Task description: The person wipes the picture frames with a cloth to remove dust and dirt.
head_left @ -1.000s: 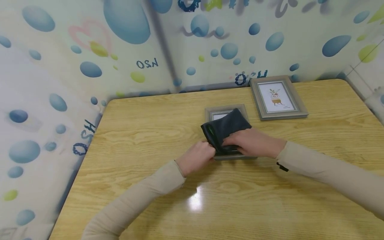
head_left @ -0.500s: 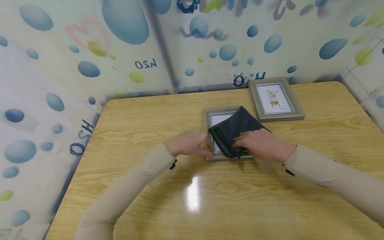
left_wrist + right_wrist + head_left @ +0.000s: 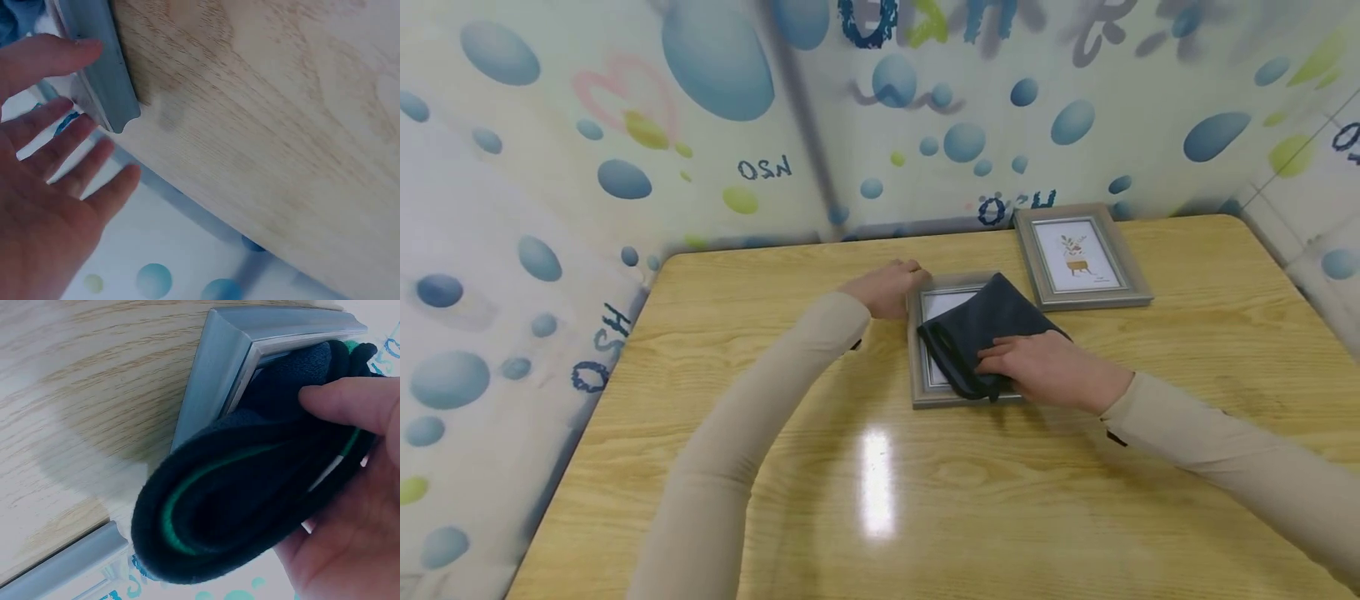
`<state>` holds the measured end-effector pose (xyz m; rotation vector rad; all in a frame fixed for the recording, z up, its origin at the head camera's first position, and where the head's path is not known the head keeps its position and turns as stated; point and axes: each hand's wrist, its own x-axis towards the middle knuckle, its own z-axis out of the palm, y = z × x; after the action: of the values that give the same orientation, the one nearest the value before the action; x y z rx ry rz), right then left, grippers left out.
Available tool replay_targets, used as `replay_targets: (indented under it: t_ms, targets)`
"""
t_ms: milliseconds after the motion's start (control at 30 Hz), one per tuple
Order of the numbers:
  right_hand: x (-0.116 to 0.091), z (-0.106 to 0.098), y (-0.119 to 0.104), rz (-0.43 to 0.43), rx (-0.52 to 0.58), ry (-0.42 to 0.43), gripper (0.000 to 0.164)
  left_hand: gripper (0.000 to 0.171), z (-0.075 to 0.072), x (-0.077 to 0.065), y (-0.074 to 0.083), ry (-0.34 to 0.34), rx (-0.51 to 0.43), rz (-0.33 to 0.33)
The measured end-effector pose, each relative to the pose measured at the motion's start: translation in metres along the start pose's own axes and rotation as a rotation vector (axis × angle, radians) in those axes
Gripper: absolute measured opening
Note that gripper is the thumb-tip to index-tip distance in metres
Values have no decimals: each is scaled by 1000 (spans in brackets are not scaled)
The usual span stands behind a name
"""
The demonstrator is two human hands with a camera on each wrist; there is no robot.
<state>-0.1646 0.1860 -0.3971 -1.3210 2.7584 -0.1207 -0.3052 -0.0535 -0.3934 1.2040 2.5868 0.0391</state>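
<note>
A grey picture frame (image 3: 919,367) lies face up on the wooden table, its white picture partly covered by a folded dark navy cloth (image 3: 1000,312). My right hand (image 3: 1048,371) holds the cloth against the frame's lower right part. In the right wrist view the thumb and fingers pinch the cloth (image 3: 156,519), whose folds show a green edge. My left hand (image 3: 887,287) is at the frame's upper left corner. Seen in the left wrist view, its fingers are straight and spread, with the thumb over the side of the frame (image 3: 106,69).
A second grey frame (image 3: 1097,301), with a potted plant picture, lies behind and to the right, near the table's back edge. The wooden table (image 3: 760,350) meets a wall (image 3: 820,108) patterned with blue and green drops. A light reflection shows on the tabletop.
My left hand has let go of the cloth and moved up along the frame's left side to its upper corner. The right hand has shifted the cloth slightly right, uncovering the frame's left part.
</note>
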Motion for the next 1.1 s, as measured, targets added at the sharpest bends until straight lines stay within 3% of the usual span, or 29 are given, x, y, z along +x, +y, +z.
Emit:
replay_targets:
  t_ms: [367, 467, 633, 800, 933, 1100]
  targets:
    - [6, 3, 0, 28, 73, 42, 33, 55, 8, 5, -2, 37, 108, 100]
    - [16, 5, -6, 22, 107, 58, 34, 54, 9, 6, -4, 39, 106, 87]
    - [34, 13, -18, -63, 123, 58, 38, 44, 7, 10, -3, -1, 106, 41]
    - [28, 13, -19, -79, 66, 31, 43, 37, 7, 12, -4, -36, 117, 31]
    - [10, 1, -19, 29, -25, -12, 41, 38, 7, 13, -5, -22, 106, 83]
    - [3, -6, -25, 127, -193, -32, 25, 34, 7, 13, -6, -14, 88, 102]
